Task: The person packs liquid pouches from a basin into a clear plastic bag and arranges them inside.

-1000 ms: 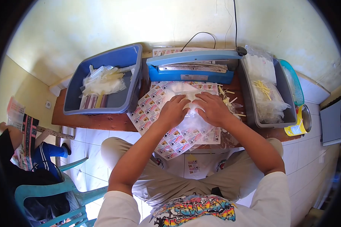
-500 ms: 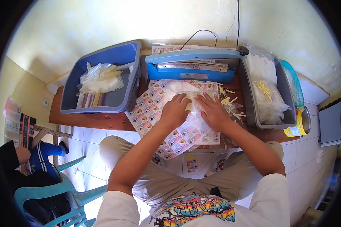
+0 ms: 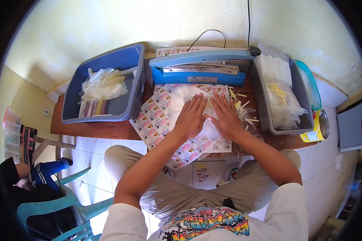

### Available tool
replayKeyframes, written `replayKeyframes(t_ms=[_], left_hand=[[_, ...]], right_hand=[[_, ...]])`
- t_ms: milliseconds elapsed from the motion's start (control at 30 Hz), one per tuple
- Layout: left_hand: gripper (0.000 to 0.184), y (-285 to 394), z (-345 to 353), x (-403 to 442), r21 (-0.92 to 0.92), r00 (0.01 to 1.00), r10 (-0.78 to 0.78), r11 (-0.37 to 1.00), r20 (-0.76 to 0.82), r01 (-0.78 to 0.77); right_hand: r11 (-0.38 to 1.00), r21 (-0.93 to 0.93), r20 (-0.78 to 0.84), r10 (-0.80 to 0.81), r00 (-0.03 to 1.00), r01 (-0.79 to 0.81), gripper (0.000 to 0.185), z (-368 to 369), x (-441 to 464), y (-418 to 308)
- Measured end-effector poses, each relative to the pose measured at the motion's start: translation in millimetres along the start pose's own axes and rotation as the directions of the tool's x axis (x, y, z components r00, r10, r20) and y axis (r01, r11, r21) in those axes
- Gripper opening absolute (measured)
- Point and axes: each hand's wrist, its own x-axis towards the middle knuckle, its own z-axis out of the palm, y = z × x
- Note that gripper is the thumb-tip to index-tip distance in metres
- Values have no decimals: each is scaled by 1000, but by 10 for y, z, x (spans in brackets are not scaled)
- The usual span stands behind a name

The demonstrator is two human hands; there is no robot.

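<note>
My left hand point(image 3: 191, 117) lies flat with its fingers stretched forward on a clear plastic bag point(image 3: 207, 107). Beside it, my right hand point(image 3: 224, 115) presses down the same way, its thumb close to the left one. Most of the bag is hidden under both palms, and I cannot make out its contents. Under it are a whitish sheet point(image 3: 181, 96) and printed label sheets point(image 3: 155, 119). Just beyond my fingertips stands a blue impulse sealer point(image 3: 197, 76), its long lever arm point(image 3: 205, 57) raised.
At the left, a blue-grey tub point(image 3: 116, 117) holds plastic bags and several wrapped sticks. A grey bin point(image 3: 265, 106) of clear bags stands at the right, near a yellow tin point(image 3: 313, 130) and a green basket point(image 3: 314, 90). Yellow strips point(image 3: 245, 108) lie loose. A person's leg point(image 3: 44, 174) shows by a green chair point(image 3: 48, 207).
My fingers were bent and gathered at the bag's far part; now both hands are stretched out flat over it. The view has shifted slightly.
</note>
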Motion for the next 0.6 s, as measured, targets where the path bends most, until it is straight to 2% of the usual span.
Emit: replayKeyframes(t_ms=[67,133,367,533,600], left_hand=[[62,-13,78,9,-42,1000,11,999,19,-10],[62,-34,108,24,65,997,15,998,77,-20],[63,-55,114,19,119,997,33,992,65,-41],[65,-64,106,15,139,996,35,989,79,-45],[65,-62,119,18,103,999,43,994,6,-43]], right_hand=[[999,-29,36,43,998,-42,74,30,3,22],[999,-32,35,43,998,-42,74,53,18,37],[990,-144,5,5,1000,-4,77,110,33,84],[1000,-13,61,-2,998,3,82,88,63,150],[999,-44,91,-2,996,6,80,36,75,162]])
